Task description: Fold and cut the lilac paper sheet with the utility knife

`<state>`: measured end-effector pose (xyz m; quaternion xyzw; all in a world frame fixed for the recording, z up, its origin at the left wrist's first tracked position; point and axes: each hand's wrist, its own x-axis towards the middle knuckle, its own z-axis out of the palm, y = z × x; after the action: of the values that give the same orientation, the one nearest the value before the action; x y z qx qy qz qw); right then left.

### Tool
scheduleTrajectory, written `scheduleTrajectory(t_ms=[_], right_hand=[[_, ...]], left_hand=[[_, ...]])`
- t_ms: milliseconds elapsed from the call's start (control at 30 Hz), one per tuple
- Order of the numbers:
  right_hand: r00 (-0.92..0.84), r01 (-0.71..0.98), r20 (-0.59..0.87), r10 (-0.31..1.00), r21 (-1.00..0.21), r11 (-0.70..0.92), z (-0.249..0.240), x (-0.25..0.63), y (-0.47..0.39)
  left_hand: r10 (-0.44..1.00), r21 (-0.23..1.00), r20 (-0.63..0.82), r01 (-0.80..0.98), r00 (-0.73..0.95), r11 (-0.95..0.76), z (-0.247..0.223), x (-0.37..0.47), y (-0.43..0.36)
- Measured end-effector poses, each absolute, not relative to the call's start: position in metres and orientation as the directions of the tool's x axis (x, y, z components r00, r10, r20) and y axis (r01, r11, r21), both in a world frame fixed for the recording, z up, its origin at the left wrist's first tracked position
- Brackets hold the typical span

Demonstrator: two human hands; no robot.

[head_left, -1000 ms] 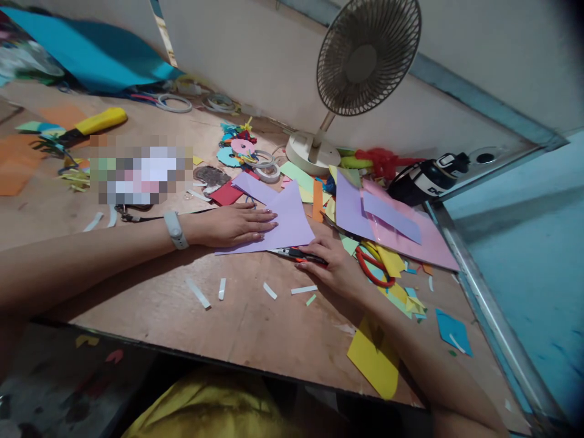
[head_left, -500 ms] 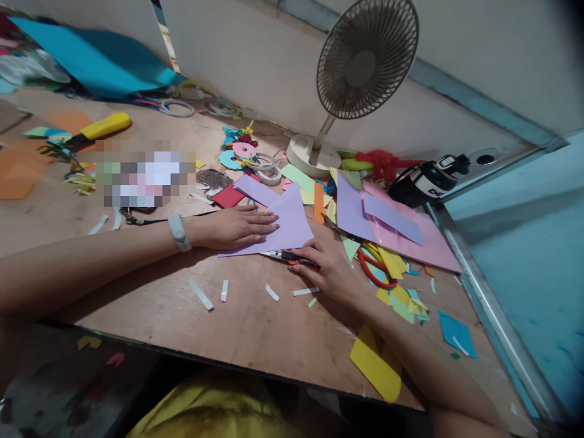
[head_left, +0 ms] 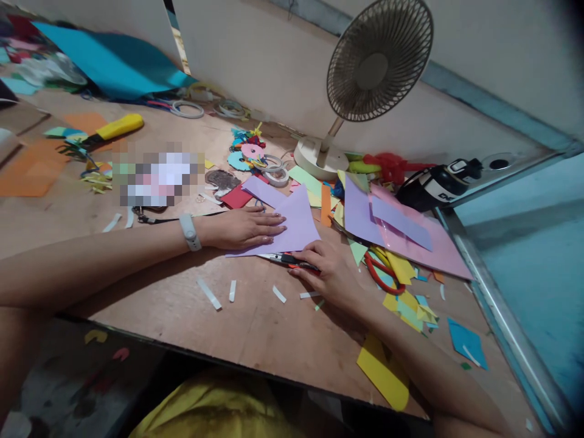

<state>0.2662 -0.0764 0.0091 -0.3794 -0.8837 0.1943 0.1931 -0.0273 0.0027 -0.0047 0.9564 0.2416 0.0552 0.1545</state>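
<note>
My left hand [head_left: 244,228] lies flat with its fingers stretched over a folded sheet of purple paper [head_left: 298,213], pressing it to the wooden table. Along the paper's near edge, my right hand [head_left: 326,267] is closed around a utility knife [head_left: 286,259] with black and orange parts. Its blade end points left, by the paper's lower edge; my fingers hide most of the handle. More purple paper [head_left: 264,191] and a red piece [head_left: 238,193] lie just beyond my left hand.
A fan [head_left: 322,158] stands at the back, with a black bottle [head_left: 440,185] to its right. Red-handled scissors [head_left: 381,277] and paper scraps lie right of my hand. A yellow-handled tool [head_left: 119,126] and a blurred-out item [head_left: 157,179] are on the left.
The whole view has shifted slightly, so things sit a little further right. Both hands keep nearly the same places on the paper and knife.
</note>
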Motion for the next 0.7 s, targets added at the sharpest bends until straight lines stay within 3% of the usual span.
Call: scheduleTrajectory(t_ms=[267,700], right_hand=[[-0.630,0.595,0.199,0.751,-0.498,0.631,0.007,0.262,-0.079],[-0.650,0.584,0.206,0.732,-0.481,0.654,0.007,0.252,-0.080]], left_hand=[[0.486,0.357,0.040,0.442,0.873,-0.823,-0.004,-0.027,0.002],[0.472,0.309,0.043,0.438,0.880,-0.844,-0.009,-0.030,0.005]])
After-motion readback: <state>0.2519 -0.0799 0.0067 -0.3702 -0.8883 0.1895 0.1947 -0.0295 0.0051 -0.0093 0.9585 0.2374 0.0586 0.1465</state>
